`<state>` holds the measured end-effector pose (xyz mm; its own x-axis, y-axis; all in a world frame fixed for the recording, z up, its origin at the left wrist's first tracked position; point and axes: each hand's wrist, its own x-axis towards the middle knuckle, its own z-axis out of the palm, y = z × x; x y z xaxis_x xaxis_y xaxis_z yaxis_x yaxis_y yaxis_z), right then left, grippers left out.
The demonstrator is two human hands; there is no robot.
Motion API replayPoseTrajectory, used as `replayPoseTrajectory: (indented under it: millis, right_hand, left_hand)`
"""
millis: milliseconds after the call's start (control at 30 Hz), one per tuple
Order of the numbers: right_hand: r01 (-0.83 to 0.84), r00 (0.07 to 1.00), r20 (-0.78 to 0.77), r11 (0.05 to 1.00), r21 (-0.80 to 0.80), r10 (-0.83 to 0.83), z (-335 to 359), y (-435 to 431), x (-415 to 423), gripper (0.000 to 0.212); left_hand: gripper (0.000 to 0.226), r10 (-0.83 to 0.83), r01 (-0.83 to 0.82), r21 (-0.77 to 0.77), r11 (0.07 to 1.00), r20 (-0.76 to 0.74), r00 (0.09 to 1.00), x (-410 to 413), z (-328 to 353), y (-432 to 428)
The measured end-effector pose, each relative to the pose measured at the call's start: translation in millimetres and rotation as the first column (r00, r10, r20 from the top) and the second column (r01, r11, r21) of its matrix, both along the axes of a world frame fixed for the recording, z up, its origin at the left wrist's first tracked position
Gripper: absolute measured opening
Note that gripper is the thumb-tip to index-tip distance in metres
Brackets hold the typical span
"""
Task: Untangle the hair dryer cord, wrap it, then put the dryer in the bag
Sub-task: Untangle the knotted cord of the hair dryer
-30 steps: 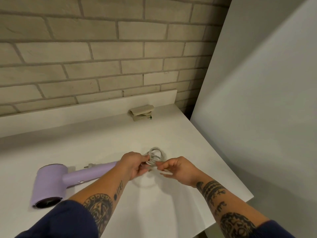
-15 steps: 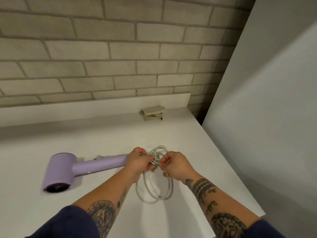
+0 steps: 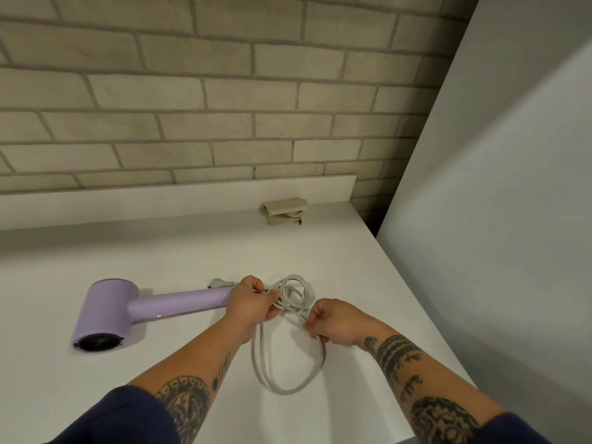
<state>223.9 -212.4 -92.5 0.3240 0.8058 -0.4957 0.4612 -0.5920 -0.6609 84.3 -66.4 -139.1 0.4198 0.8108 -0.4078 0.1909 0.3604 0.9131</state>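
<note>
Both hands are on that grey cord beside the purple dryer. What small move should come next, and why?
Probably the right hand draws its strand outward while the left hand pins the knot: the cord is tangled in small loops between them, with one big loop slack on the table.

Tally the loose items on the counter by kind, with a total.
Dryer: 1
Cord: 1
Plug: 1
Folded cloth bag: 1
Total: 4
</note>
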Motion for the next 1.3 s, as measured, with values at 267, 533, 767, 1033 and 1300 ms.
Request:
replayPoseTrajectory:
  millis: [267, 533, 767, 1033, 1300]
  right_hand:
    - [0.137, 0.981, 0.105, 0.968, 0.211, -0.162, -11, 19, -32, 0.011]
    - [0.199, 0.980, -0.007, 0.964, 0.177, -0.201, -19, 20, -38, 0.002]
    - [0.228, 0.972, -0.081, 0.967, 0.116, -0.219, -24, 22, -40, 0.009]
    - [0.177, 0.975, -0.129, 0.983, -0.038, -0.181, -10, 14, -27, 0.006]
    - [-0.058, 0.934, 0.354, 0.998, 0.000, 0.055, -8, 29, -36, 0.034]
  left_hand:
    - [0.042, 0.034, -0.032, 0.093, 0.995, -0.014, 0.999, -8, 2, -11]
    - [0.027, 0.115, -0.089, 0.139, 0.986, -0.192, 0.975, -15, -7, -22]
    - [0.032, -0.015, 0.173, 0.322, 0.931, -0.441, 0.898, -16, 3, -25]
    - [0.026, -0.016, 0.149, 0.320, 0.936, -0.384, 0.923, -20, 2, -18]
    - [0.026, -0.034, 0.161, 0.293, 0.942, -0.396, 0.917, -18, 6, -20]
